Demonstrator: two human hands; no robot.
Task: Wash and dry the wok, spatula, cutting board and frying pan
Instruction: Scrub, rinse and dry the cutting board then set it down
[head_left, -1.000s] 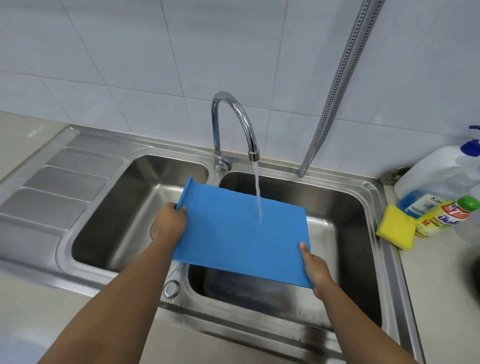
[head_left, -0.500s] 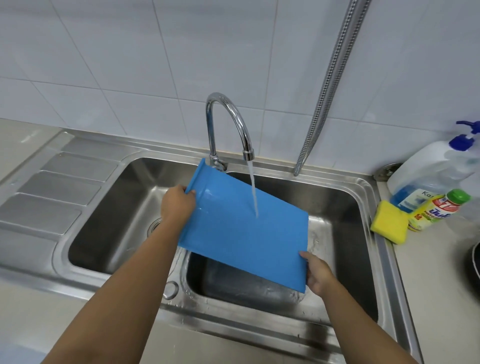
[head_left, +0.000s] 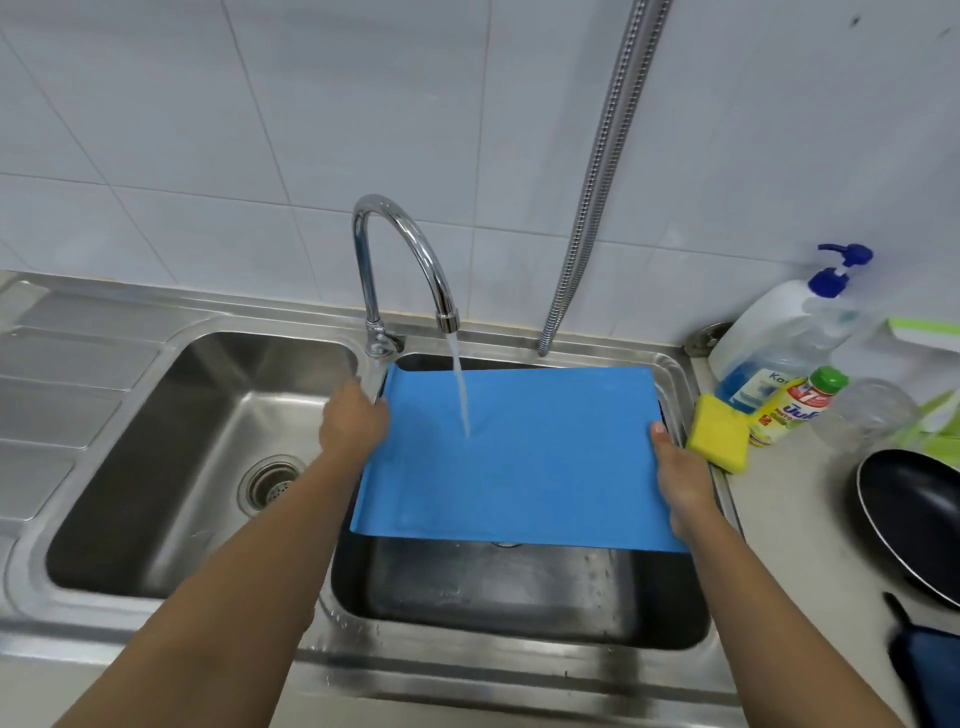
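The person is holding a blue rectangular plastic cutting board (head_left: 519, 467) between both hands, roughly flat, over the right basin of a stainless steel double sink (head_left: 467, 670). The left hand (head_left: 353, 421) is gripping the board's left edge near the far corner, with its fingers curled around the rim. The right hand (head_left: 680, 483) is clasping the right edge, its thumb lying on the top face and its other fingers hidden underneath.

Between the two hands, nearer the left one, a thin stream of water (head_left: 460, 384) is falling from a curved chrome tap (head_left: 400, 249) and striking the board's upper face. The tap's base is standing just beyond the left hand. To the left of that hand, a round metal drain strainer (head_left: 270, 483) is showing in the floor of the left basin.

Just to the right of the right hand, a yellow rectangular sponge (head_left: 719, 434) is sitting at the sink's edge. Beyond the sponge, a white pump bottle with a blue nozzle (head_left: 774, 343) is standing, and a small yellow bottle with a green cap (head_left: 800, 405) is leaning beside it. Farther right of the right hand, a black round frying pan (head_left: 914, 514) is resting on the pale counter (head_left: 800, 519), partly cut off by the frame. A ribbed metal hose (head_left: 597, 182) is hanging down the white tiled wall beyond the right hand.
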